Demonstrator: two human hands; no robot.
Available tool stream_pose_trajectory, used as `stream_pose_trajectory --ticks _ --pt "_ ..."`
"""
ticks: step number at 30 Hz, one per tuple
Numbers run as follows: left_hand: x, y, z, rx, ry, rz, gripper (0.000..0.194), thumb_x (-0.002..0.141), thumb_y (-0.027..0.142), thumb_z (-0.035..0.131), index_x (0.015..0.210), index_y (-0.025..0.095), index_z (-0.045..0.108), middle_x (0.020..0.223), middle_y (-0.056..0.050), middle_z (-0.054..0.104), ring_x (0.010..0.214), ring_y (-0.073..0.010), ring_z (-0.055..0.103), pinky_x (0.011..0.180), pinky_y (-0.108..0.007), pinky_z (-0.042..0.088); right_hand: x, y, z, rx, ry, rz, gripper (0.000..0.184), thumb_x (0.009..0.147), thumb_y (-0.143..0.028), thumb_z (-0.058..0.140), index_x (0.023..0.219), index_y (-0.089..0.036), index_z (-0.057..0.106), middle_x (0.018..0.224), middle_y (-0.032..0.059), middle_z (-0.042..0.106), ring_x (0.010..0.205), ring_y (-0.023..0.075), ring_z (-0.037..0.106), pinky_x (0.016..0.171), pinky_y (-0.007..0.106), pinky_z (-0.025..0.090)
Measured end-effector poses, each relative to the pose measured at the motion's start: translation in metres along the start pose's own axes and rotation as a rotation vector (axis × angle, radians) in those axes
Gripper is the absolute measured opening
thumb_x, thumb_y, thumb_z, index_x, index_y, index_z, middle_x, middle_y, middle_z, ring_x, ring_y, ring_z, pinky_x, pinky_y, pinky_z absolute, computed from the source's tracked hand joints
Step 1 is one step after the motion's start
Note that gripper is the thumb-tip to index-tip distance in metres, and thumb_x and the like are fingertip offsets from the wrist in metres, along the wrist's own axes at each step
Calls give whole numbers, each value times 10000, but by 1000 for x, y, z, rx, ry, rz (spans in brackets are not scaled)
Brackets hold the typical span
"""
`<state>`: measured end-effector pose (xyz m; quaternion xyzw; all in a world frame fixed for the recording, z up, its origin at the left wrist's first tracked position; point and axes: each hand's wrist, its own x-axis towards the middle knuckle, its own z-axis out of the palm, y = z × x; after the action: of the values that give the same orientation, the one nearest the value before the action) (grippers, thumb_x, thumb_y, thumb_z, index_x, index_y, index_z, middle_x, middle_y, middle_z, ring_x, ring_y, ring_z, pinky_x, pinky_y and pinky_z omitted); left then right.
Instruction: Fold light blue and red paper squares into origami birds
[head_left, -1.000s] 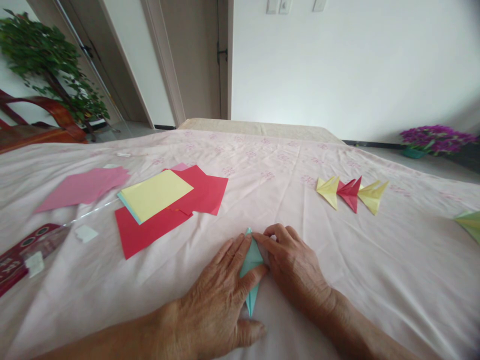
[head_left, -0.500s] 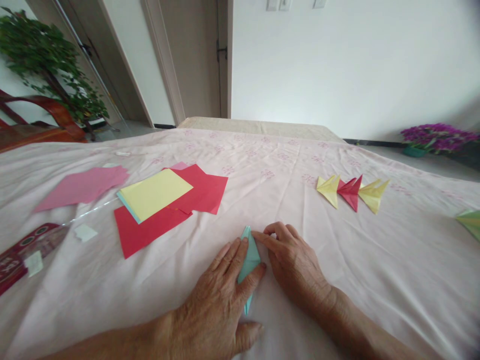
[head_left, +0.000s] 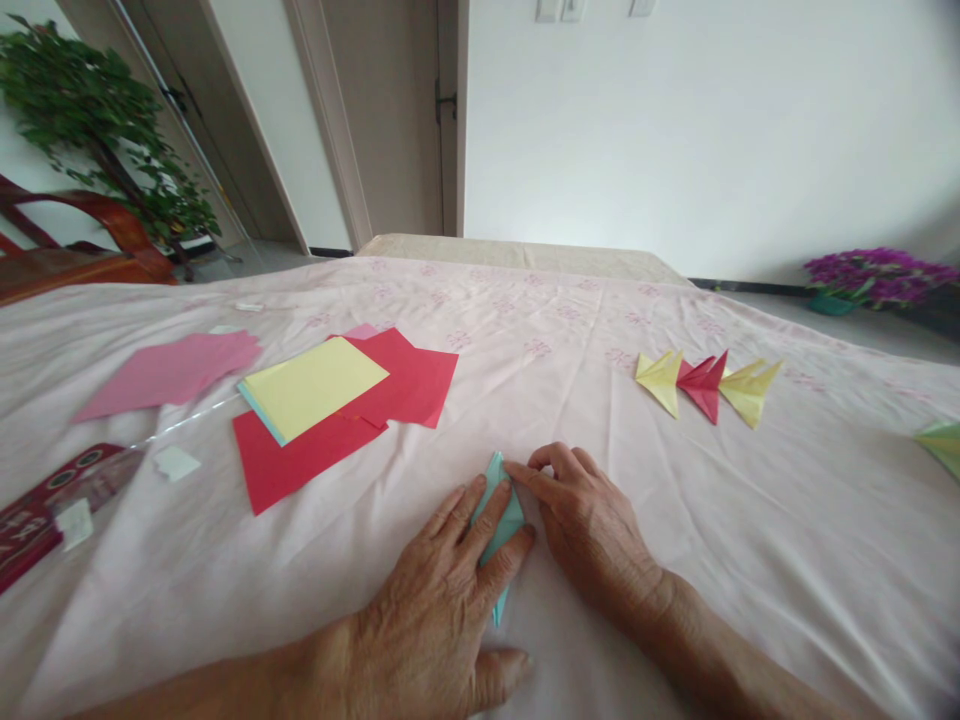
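Observation:
A narrow folded piece of light blue paper (head_left: 511, 519) lies on the tablecloth in front of me, pointed at its top and bottom. My left hand (head_left: 442, 585) rests flat across it, fingers spread, its index fingertip pressing near the upper part and its thumb off to the lower right. At the paper's upper right edge is my right hand (head_left: 589, 515), with the index finger stretched to the tip and the other fingers curled in. The right thumb is mostly hidden, and the grip looks like a pinch on that edge. Part of the paper is covered by the left fingers.
Yellow sheets (head_left: 319, 388) lie over red sheets (head_left: 409, 378), with pink sheets (head_left: 169, 375) farther left. A red package (head_left: 56, 510) and paper scraps (head_left: 176, 463) are at the left. Folded yellow and red pieces (head_left: 702, 386) stand in a row; a green piece (head_left: 943, 445) is far right.
My left fingers have shifted on the paper, the index fingertip now farther right over its middle. My right hand stays at the upper edge. The view has moved slightly.

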<state>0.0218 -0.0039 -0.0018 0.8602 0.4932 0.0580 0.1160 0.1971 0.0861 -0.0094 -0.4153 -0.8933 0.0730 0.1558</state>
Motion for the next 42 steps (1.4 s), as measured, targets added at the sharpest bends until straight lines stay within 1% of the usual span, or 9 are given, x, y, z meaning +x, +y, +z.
stream_pose_trajectory --ticks 7,11,14,19,23,26,30,36,42 --pt "-2 -1 2 19 39 23 786 846 596 525 1469 175 299 1580 -155 185 1463 -311 88 1188 -445 126 0 1 1 -41 5 -28 483 874 -44 458 1234 -329 609 1049 55 589 860 188 508 756 304 444" --pt "-3 -1 2 36 61 41 772 863 621 479 1462 165 308 1575 -159 199 1466 -306 65 1189 -438 120 2 3 -2 -56 -27 -65 398 894 -78 484 1182 -310 631 1044 53 587 875 194 507 756 315 426" --pt "-3 -1 2 46 64 52 750 864 602 493 1451 164 330 1566 -148 239 1466 -305 61 1192 -437 108 4 5 -6 -60 -44 -97 355 893 -91 514 1151 -299 642 1049 50 589 886 188 513 775 317 414" --pt "-3 -1 1 53 63 61 736 859 576 518 1442 160 347 1562 -141 253 1465 -313 70 1195 -441 103 8 8 -8 -76 -43 -143 382 905 -87 497 1173 -324 633 1058 41 597 881 182 519 780 317 406" --pt "-3 -1 1 53 55 62 731 862 578 509 1447 171 340 1563 -146 248 1465 -312 63 1192 -451 111 12 10 -7 -76 -48 -147 406 915 -97 479 1209 -340 617 1041 43 589 864 186 514 761 317 416" --pt "-3 -1 0 53 41 57 734 858 562 524 1450 174 330 1565 -153 235 1465 -311 58 1189 -459 115 14 15 -5 -26 -54 -129 467 907 -61 441 1236 -349 605 1040 45 580 871 182 517 759 305 437" --pt "-2 0 0 41 26 41 737 839 546 556 1442 179 341 1572 -164 202 1463 -317 72 1186 -469 118 15 22 -2 69 -26 -109 534 880 -10 400 1279 -313 584 1062 52 596 896 170 540 770 288 469" --pt "0 1 -3 29 -12 42 764 821 513 591 1448 170 320 1562 -160 239 1463 -328 41 1180 -501 114 15 19 -1 -2 -39 -188 467 936 -95 423 1356 -282 507 1099 72 598 915 188 541 781 322 477" --pt "1 0 0 38 -28 33 840 753 482 677 1445 168 320 1577 -163 189 1457 -360 30 1179 -519 99 16 12 -4 -70 -57 -226 393 916 -147 530 1271 -310 580 1054 56 606 896 189 539 770 319 457"
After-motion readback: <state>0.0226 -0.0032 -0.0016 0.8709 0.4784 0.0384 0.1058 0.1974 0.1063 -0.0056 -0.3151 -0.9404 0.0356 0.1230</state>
